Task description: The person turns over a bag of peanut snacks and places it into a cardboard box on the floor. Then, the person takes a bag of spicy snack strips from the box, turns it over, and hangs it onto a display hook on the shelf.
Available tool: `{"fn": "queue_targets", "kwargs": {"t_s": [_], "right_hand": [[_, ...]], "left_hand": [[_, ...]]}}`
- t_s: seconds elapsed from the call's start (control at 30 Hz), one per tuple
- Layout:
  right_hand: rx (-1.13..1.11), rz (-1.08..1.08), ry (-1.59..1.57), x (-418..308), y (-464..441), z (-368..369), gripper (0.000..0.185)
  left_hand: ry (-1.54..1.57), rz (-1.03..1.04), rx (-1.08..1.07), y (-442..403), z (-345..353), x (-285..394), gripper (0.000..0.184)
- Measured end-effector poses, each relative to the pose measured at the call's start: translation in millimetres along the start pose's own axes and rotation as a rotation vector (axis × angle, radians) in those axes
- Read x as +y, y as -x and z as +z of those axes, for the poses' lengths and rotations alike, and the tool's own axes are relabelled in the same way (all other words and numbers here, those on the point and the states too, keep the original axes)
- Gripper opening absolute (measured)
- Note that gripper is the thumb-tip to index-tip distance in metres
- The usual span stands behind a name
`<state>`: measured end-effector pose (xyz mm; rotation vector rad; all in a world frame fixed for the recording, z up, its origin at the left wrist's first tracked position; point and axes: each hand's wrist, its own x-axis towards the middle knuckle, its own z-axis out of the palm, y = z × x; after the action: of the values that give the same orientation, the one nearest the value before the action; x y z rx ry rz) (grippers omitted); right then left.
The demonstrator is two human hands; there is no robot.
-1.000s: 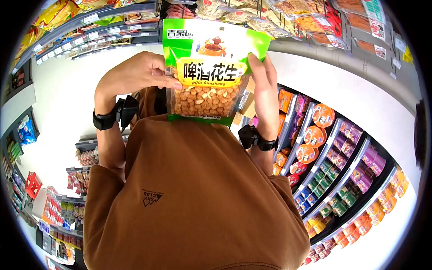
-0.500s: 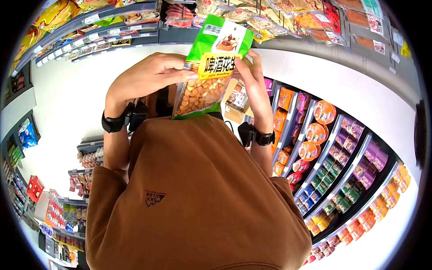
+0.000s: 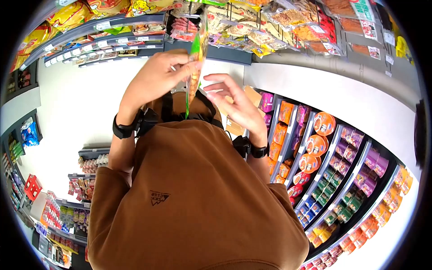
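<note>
A green-and-clear bag of peanuts [image 3: 193, 87] hangs upright in front of my chest, turned nearly edge-on, so its printed front is hardly readable. My left hand [image 3: 157, 76] pinches its left side between thumb and fingers. Just right of the bag is my right hand [image 3: 236, 103], open with fingers apart and curved toward it, apparently not gripping it. Each wrist wears a black band with a small device.
Racks of hanging snack packets [image 3: 252, 29] stand ahead, beside shelves of yellow bags [image 3: 67, 18]. Right, a slanted shelf holds instant noodle tubs [image 3: 317, 144]. A cardboard box [image 3: 253, 96] lies behind my right hand. A red basket [image 3: 32, 187] is at far left.
The peanut bag has turned from showing its front to nearly edge-on. My right hand has let go of it and moved down slightly; my left hand keeps its hold.
</note>
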<state>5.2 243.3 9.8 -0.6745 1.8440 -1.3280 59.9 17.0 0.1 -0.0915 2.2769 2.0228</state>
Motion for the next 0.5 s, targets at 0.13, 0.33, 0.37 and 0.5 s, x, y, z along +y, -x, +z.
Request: {"fn": "queue_targets", "kwargs": {"t_s": [0.13, 0.33, 0.37, 0.5], "right_hand": [[-0.074, 0.022, 0.080, -6.7, -6.0, 1.0, 0.038], [0.063, -0.058, 0.498, -9.9, -9.4, -4.9, 0.044], [0.116, -0.113, 0.502, -9.9, -9.4, -4.9, 0.037], [0.101, -0.049, 0.546, -17.5, 2.1, -19.2, 0.028]], "left_hand": [[-0.173, -0.046, -0.032, -4.0, 13.4, 14.0, 0.031], [-0.296, -0.004, 0.067, -17.3, 35.9, 23.6, 0.034], [-0.301, 0.036, 0.086, -20.8, 38.9, 22.4, 0.033], [-0.439, 0.059, 0.093, -35.2, 55.3, 37.2, 0.028]]}}
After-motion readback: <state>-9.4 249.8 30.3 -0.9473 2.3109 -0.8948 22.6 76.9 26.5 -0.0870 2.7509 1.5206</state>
